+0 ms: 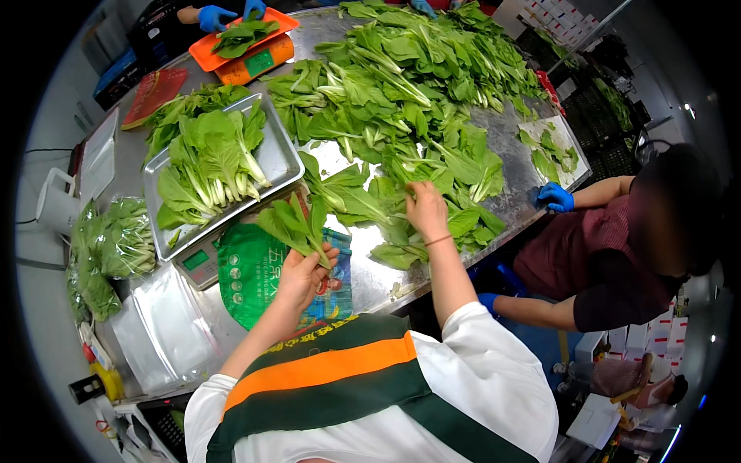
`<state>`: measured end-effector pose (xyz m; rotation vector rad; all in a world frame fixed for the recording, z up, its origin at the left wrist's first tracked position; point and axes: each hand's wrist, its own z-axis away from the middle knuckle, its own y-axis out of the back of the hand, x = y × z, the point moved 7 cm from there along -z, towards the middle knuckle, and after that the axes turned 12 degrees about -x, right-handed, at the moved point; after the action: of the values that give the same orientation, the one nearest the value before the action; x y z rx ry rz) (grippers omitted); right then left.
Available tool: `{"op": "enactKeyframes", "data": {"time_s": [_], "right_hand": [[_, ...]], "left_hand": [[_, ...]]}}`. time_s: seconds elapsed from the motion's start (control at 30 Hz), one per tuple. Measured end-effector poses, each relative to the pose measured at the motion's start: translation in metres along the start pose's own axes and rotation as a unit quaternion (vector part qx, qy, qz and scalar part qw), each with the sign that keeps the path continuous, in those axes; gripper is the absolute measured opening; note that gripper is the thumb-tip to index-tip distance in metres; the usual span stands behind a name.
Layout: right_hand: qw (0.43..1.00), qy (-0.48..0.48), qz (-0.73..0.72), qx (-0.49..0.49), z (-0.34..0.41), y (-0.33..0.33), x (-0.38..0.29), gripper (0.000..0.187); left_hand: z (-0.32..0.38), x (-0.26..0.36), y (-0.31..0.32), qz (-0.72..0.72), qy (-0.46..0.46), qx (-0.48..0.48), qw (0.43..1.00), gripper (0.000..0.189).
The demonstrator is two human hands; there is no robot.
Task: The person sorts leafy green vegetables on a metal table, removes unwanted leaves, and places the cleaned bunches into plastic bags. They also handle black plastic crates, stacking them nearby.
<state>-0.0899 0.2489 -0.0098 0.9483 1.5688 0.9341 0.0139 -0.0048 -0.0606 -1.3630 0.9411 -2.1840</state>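
My left hand (304, 278) grips a small bunch of leafy greens (295, 223) by its pale stems, leaves pointing up and left. Under that hand a green printed plastic bag (246, 278) lies flat on the steel table (370, 283). My right hand (428, 211) is down among the loose leafy greens (399, 168); its fingertips are partly hidden, so I cannot tell whether they hold a leaf. To the left, a metal tray (217, 217) with trimmed greens (214, 156) stands tilted in view on a digital scale (200, 260).
Bagged greens (127, 237) and clear plastic bags (168, 324) lie at left. Across the table, a co-worker's blue-gloved hands (215, 18) are at an orange scale (257, 61). A person (584, 243) sits at right, near a white board (558, 153) with leaf scraps.
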Motion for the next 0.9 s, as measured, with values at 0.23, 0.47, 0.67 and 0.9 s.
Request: {"op": "enactKeyframes", "data": {"time_s": [0.23, 0.47, 0.67, 0.9], "right_hand": [[0.984, 0.067, -0.084, 0.141, 0.015, 0.032, -0.027, 0.010], [0.888, 0.252, -0.368, -0.115, 0.039, -0.035, -0.146, 0.016], [0.989, 0.099, -0.090, -0.056, -0.019, -0.106, -0.080, 0.010], [0.996, -0.027, -0.050, -0.072, -0.011, -0.058, -0.037, 0.032]], "left_hand": [[0.006, 0.001, 0.008, 0.121, -0.020, -0.047, 0.991, 0.023], [-0.010, -0.014, 0.028, 0.020, 0.035, -0.022, 0.999, 0.028], [-0.019, -0.004, 0.038, -0.101, -0.005, -0.047, 0.994, 0.024], [0.035, -0.008, 0.007, -0.351, 0.084, 0.073, 0.930, 0.026]]}}
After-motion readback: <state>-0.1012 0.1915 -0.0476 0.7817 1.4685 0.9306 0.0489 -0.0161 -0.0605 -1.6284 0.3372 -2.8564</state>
